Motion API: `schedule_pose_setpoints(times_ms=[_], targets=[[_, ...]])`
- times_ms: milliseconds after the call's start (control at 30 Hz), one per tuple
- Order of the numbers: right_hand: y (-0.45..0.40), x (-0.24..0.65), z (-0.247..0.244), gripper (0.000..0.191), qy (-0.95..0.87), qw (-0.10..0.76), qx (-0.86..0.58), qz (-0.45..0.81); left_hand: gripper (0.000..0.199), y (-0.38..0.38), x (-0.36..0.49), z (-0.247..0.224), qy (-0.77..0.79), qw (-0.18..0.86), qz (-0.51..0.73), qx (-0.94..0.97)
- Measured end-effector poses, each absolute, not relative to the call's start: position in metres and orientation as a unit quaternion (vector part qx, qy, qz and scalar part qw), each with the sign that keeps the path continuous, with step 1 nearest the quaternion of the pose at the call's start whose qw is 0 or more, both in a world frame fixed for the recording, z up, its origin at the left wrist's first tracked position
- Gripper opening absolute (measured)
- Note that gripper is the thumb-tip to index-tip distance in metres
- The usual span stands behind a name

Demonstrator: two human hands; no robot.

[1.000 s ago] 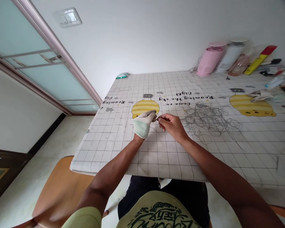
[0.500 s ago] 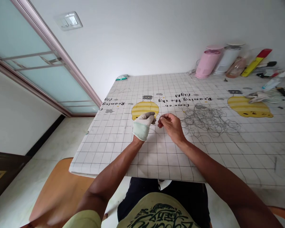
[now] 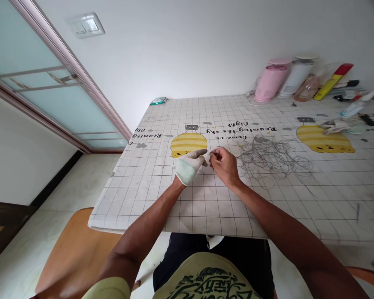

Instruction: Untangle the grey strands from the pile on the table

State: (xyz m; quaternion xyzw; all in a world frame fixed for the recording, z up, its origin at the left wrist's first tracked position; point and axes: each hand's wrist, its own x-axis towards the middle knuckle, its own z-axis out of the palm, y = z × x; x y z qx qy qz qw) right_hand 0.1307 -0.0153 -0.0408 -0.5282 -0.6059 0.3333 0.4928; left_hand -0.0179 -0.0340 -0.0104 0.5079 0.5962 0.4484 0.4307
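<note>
My left hand, in a white glove with grey fingertips and a mint cuff, is closed over the printed balloon on the table. Its fingers appear to pinch a thin wire, of which only faint traces show. Close beside it, my bare right hand pinches with thumb and forefinger at the same fine wire. The fingertips of both hands nearly meet. Just right of my right hand, a loose tangle of thin grey wire in many loops lies on the tablecloth.
At the back right stand a pink cylinder, a white cylinder, a bottle and a yellow-red box. A glove lies right. A small packet rests at the back-left corner. An orange chair stands left.
My left hand has tilted slightly, its forefinger now stretching further toward my right hand. My right hand has turned a little, fingers more curled. The whole view has shifted slightly.
</note>
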Motion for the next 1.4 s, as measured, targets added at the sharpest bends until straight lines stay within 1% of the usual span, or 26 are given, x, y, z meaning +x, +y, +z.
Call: schedule_pose_setpoints(times_ms=[267,500,667,833,967,1033,1133,1200,1400], targets=[[-0.013,0.134,-0.041,0.009,-0.591,0.497,-0.529,0.351,0.031,-0.031,-0.013,-0.018,0.581,0.448,0.462,0.499],[-0.015,0.133,-0.036,0.005,-0.568,0.498,-0.534,0.380,0.031,-0.030,-0.020,-0.018,0.581,0.439,0.452,0.515],[-0.012,0.134,-0.038,0.003,-0.566,0.503,-0.539,0.368,0.030,-0.030,-0.022,-0.021,0.589,0.423,0.435,0.533],[-0.009,0.138,-0.042,0.004,-0.586,0.494,-0.542,0.344,0.023,-0.025,-0.026,-0.025,0.578,0.437,0.429,0.539],[-0.008,0.141,-0.041,0.006,-0.596,0.498,-0.537,0.330,0.018,-0.022,-0.032,-0.026,0.574,0.439,0.455,0.520],[-0.008,0.141,-0.039,0.006,-0.588,0.503,-0.537,0.336,0.016,-0.020,-0.033,-0.028,0.564,0.475,0.480,0.476],[-0.005,0.142,-0.037,0.008,-0.556,0.517,-0.541,0.361,0.020,-0.018,-0.032,-0.030,0.515,0.553,0.545,0.363],[-0.002,0.144,-0.037,0.009,-0.539,0.529,-0.541,0.370,0.021,-0.019,-0.029,-0.031,0.483,0.582,0.570,0.321],[0.000,0.147,-0.037,0.010,-0.511,0.559,-0.522,0.392,0.009,-0.025,-0.024,-0.030,0.457,0.610,0.550,0.342]])
